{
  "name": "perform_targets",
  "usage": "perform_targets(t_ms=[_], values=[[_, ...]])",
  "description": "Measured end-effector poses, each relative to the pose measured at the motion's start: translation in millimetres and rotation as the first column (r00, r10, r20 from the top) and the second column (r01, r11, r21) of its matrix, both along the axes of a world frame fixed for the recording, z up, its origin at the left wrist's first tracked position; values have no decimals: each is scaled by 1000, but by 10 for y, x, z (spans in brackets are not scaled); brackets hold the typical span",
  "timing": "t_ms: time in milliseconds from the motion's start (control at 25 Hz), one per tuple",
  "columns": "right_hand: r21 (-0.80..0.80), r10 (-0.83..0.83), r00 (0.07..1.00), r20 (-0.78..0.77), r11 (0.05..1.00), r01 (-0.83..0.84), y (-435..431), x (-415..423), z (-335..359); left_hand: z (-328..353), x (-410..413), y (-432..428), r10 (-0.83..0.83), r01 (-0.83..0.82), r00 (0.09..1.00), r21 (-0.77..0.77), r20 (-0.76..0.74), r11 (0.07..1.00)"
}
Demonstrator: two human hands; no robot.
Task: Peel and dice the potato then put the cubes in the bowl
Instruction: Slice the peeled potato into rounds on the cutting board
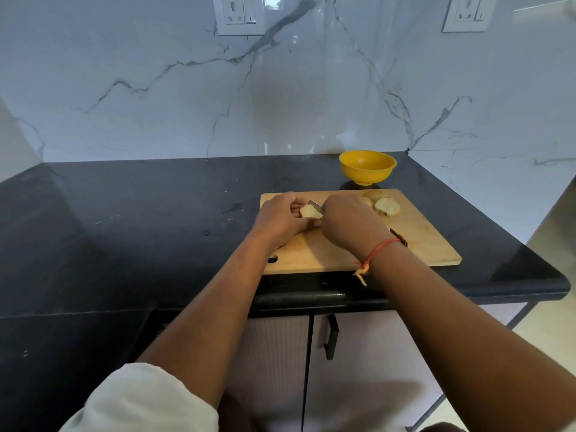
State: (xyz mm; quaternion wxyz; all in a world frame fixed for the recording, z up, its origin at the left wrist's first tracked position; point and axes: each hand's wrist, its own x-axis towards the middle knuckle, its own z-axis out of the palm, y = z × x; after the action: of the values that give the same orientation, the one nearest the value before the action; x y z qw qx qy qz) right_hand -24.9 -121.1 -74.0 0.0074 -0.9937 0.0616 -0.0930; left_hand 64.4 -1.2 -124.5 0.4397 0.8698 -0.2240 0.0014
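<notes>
here we are at the cutting board (420,244), both hands meeting near its left side. the left hand (280,219) grips a pale potato piece (310,212), fingers curled round its left end. the piece sits just right of that palm, its long axis running roughly left to right. the right hand (349,219) is clenched on a knife (315,206); the handle is hidden and only a short stretch of blade shows. that blade rests at the far edge of the piece, tip pointing far-left. so the cut, i'd judge, comes from the right hand, with the left hand's fingers very close. more potato pieces (387,206) wait at the far right of the board. the yellow bowl (367,166) stands just beyond the board's far edge, and no cubes show in it.
</notes>
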Motion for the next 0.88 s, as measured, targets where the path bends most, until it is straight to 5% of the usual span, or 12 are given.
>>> perform_targets(t_ms=[880], values=[[116,-119,978,-171,983,140,-81,-695,25,-19,4,-3,6,-6,1000,17,29,1000]])
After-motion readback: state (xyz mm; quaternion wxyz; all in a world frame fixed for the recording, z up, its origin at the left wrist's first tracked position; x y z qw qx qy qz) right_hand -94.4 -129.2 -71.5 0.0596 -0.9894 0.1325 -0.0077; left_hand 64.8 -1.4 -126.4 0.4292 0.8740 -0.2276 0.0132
